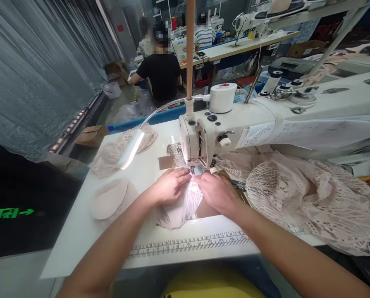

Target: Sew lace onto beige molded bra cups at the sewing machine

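Note:
Under the needle area of a white sewing machine lies a piece of pale pink lace fabric, with its lower end spread toward the table's front. My left hand rests flat on the left side of the lace, fingers stretched toward the presser foot. On the other side, my right hand has its fingers bent and closed on the lace edge close to the foot. Its fingertips are partly hidden. Dark-handled scissors or snips lie just right of that hand.
Left on the white table are beige oval pads and lace pieces below a lit lamp. A lace heap covers the right side. A printed ruler runs along the front. A person sits beyond.

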A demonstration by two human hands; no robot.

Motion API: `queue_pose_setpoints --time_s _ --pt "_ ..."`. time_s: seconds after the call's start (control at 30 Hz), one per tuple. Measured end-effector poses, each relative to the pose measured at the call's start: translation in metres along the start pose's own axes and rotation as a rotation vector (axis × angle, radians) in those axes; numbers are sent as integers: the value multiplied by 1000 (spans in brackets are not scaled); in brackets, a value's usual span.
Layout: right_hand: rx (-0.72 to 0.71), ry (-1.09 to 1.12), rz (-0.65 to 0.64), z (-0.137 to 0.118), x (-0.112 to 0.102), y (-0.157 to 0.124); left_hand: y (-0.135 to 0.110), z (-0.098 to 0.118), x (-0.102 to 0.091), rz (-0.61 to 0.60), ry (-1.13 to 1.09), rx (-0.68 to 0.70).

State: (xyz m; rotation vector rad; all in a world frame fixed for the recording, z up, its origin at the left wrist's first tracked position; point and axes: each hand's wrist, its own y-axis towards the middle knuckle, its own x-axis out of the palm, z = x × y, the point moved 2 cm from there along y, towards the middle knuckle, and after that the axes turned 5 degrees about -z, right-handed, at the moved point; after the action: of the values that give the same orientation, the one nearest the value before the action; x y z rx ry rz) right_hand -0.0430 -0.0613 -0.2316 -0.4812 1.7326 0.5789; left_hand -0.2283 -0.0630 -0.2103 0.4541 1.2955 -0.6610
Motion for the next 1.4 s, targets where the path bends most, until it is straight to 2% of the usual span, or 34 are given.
queue_pose_setpoints --time_s 0.13,0.27,0.4,0.53,0.6,0.73,0.83,0.93,1.0,1.2,1.4 --pt "19 153 41 5 -2 -5 -13 22 -5 114 8 -48" --pt "51 259 63 8 -6 -7 -15 36 3 146 1 -170" --pt "41 327 92 11 -4 -9 -16 34 12 209 -39 -181" --pt "31 394 133 13 -5 -10 -21 28 10 244 -190 -158" --pt "-5 410 105 11 -8 -11 -23 27 7 252 -255 -165" --pt "-181 314 -113 1 -15 -16 -26 23 6 244 -357 -191" --pt "-243 138 -206 -4 -17 -27 -27 24 8 221 -326 -112" --pt "-233 43 -173 -7 -14 -40 -28 28 13 170 -208 23" --pt "-226 41 -125 -7 -10 -47 -28 31 16 145 -142 66" --pt "-209 59 -23 -9 -4 -57 -23 38 22 150 -22 73" --pt "-201 96 -12 -7 -6 -56 -20 44 24 163 6 55"
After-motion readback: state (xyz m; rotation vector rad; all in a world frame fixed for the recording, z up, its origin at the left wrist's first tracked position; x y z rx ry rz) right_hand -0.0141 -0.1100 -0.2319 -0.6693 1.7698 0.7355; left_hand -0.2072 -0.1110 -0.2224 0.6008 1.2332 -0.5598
